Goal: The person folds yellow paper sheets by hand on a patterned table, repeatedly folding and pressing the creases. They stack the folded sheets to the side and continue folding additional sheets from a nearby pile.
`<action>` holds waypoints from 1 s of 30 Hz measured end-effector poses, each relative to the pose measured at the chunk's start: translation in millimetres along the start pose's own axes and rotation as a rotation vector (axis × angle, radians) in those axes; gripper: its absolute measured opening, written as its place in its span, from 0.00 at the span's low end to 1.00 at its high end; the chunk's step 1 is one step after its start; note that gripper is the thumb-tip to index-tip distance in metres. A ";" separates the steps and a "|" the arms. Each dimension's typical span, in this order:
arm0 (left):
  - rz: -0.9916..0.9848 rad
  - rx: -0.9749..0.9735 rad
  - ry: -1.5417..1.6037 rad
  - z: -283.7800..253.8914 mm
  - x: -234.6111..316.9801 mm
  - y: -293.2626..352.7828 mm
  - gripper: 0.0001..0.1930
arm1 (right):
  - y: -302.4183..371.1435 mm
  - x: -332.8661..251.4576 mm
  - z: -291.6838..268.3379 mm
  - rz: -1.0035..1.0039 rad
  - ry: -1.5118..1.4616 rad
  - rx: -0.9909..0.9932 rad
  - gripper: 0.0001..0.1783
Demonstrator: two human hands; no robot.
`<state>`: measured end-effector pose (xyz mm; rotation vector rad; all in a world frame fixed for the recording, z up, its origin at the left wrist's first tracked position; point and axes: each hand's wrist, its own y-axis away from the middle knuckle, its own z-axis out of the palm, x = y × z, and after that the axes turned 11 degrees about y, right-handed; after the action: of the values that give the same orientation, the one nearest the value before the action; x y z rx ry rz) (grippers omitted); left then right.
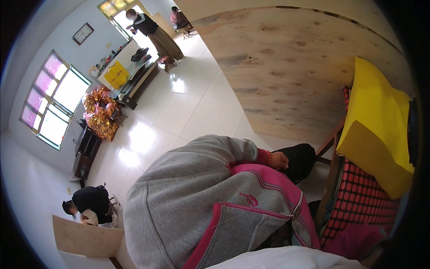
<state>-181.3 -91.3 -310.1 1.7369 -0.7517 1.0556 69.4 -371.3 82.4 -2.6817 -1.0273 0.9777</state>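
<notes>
My left hand (278, 160) rests on my black-clothed knee (299, 162), with a red bead bracelet at the wrist. Its fingers look curled in, though their tips do not show, and I see nothing held in them. The arm wears a grey sleeve (197, 166) ending in a pink cuff, part of a grey and pink zip jacket (251, 224). At the lower right a pink sleeve (356, 240) lies over a red and black patterned cloth (358, 193). Beyond that sleeve the picture is dark, so my right hand's fingers cannot be made out. Yellow sheet material (376, 121) drapes over the patterned cloth.
A wooden panel (291, 67) rises in front of me beside a wooden frame leg (330, 140). Bundles of orange and gold material (101, 114) stand near the window. One person (150, 29) stands at the back; another (92, 204) bends over a wooden board (85, 235) at lower left.
</notes>
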 end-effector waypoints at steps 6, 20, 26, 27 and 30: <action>0.177 -0.078 0.004 -9.1 -33.3 -15.8 0.14 | -13.4 4.6 -0.3 0.020 0.002 -0.028 0.06; -0.020 -0.063 0.200 -11.9 -11.8 -5.4 0.11 | -40.7 20.1 -9.8 0.061 -0.008 -0.093 0.07; -0.064 -0.056 0.205 -14.7 -6.8 -4.9 0.11 | -44.4 23.9 -10.7 0.054 -0.015 -0.098 0.07; -0.054 -0.054 0.203 -15.6 -5.9 -5.5 0.11 | -44.8 24.2 -10.7 0.052 -0.014 -0.101 0.07; -0.047 -0.060 0.182 -15.3 -5.8 -6.9 0.11 | -45.2 25.3 -11.8 0.039 -0.011 -0.104 0.07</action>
<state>-183.0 -74.4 -315.1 1.5763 -0.6191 1.1300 65.4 -319.3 92.4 -2.7933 -1.0601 0.9724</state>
